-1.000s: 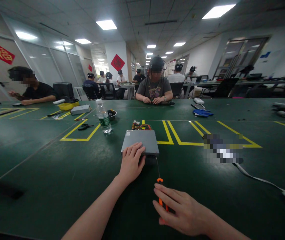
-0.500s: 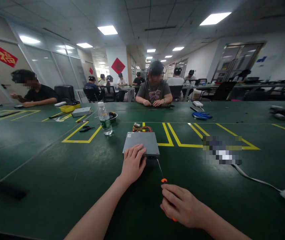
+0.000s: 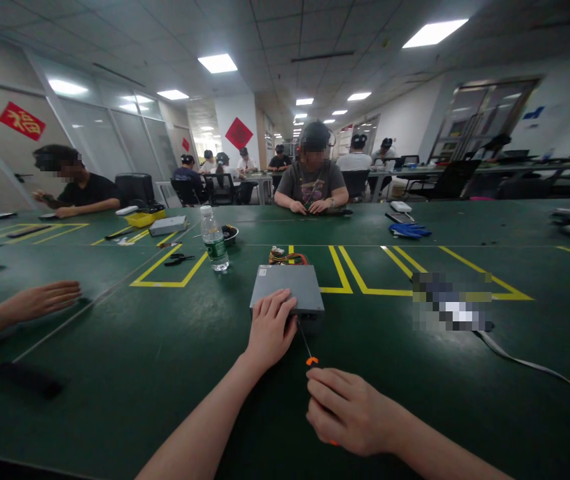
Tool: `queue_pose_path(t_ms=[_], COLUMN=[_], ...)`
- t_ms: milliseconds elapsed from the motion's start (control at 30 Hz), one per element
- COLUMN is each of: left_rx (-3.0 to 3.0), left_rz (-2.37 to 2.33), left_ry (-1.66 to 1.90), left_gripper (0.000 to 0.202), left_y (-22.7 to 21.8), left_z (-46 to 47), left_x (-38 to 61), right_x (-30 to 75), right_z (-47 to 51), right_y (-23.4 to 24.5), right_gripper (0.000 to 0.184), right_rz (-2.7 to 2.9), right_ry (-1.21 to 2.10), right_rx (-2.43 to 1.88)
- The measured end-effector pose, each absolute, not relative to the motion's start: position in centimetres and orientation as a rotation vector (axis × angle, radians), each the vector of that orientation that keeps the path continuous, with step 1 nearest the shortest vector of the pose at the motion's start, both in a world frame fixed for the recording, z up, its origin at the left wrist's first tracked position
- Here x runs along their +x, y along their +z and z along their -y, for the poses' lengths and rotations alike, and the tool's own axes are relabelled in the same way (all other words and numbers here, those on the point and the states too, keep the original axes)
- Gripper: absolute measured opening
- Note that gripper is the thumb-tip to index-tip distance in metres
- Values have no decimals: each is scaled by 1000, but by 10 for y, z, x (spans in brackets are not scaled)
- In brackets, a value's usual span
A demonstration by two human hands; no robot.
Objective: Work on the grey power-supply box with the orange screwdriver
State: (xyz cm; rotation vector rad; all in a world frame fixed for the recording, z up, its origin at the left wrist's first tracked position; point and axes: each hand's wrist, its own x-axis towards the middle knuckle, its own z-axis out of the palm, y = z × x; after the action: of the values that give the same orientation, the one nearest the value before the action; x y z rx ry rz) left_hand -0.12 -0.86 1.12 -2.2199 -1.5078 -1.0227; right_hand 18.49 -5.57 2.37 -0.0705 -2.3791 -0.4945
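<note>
A grey metal box [image 3: 289,293] with coloured wires [image 3: 285,257] at its far end lies on the green table [image 3: 115,360]. My left hand [image 3: 271,330] rests on the box's near left corner, fingers spread flat on its lid. My right hand [image 3: 349,410] is closed round the orange handle of a screwdriver [image 3: 309,357]. The thin shaft points at the box's near face, and its tip is at or very close to that face.
A water bottle [image 3: 213,239] stands left of the box, black pliers [image 3: 179,259] beyond it. Blue gloves [image 3: 409,231] lie far right. A white cable [image 3: 519,361] runs along the right. Another person's hand [image 3: 39,300] rests at the left; people sit across the table.
The screwdriver's shaft has swung left towards the middle of the box's near face. Another person's hand has come into view at the left edge. My left hand stayed on the box.
</note>
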Motion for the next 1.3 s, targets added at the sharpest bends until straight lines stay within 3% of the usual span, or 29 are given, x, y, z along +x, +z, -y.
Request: queue_pose_path(t_ms=[1033,1300], left_rx=[-2206,-2333], left_rz=[1427,1085], left_ry=[-995,-985], left_gripper=[32,6], left_y=[11,1], left_z=[11,12], left_x=[0,7], right_x=[171,168], right_z=[55,53], right_y=[18,13], right_gripper=[10,24], right_rz=[2304,2202], right_ry=[-468,-330], right_rx=[-164,-241])
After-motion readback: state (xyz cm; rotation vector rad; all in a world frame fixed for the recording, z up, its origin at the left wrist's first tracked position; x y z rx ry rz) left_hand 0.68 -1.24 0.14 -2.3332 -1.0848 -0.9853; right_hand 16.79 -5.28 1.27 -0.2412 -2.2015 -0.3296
